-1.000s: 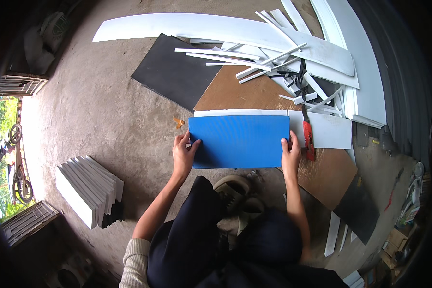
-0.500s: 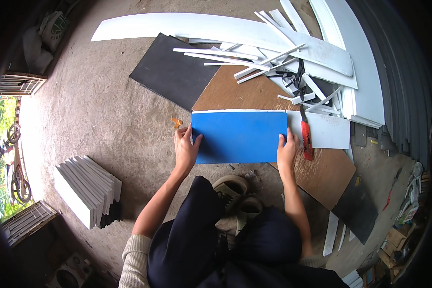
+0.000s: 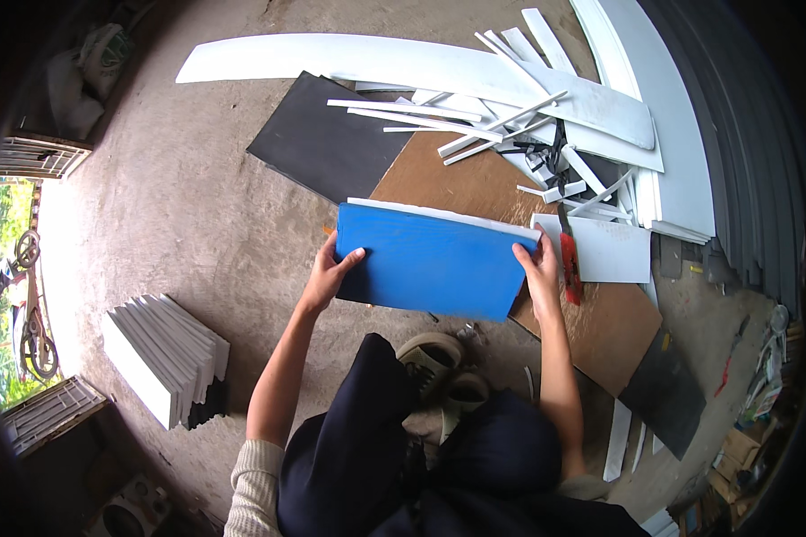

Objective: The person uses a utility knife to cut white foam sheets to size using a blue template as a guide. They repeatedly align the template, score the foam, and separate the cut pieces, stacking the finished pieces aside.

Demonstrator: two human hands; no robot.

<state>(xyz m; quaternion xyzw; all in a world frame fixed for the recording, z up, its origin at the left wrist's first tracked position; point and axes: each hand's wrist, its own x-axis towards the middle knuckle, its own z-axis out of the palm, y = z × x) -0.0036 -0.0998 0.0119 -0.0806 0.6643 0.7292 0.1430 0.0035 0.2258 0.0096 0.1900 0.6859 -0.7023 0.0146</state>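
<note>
A blue rectangular board [image 3: 430, 261] is held up in front of me, tilted with its right end lower. Along its far edge shows a strip of white sheet [image 3: 439, 217]. My left hand [image 3: 328, 271] is closed on the board's left end, thumb on the blue face. At the right end my right hand [image 3: 537, 271] grips it the same way; the fingers behind the board are hidden. Just right of that hand lies a red utility knife [image 3: 570, 258], resting across a white sheet [image 3: 613, 251] and a brown board [image 3: 613, 327].
White offcut strips [image 3: 510, 125] and a long white panel [image 3: 331, 58] lie at the far side, beside a dark sheet [image 3: 322, 134]. A fanned stack of white pieces [image 3: 161, 358] stands at the left. My shoes [image 3: 430, 358] are close below.
The blue board has shifted slightly left and toward me, and turned so its right end dips. Both hands moved with it. The white strip at its far edge shows more widely.
</note>
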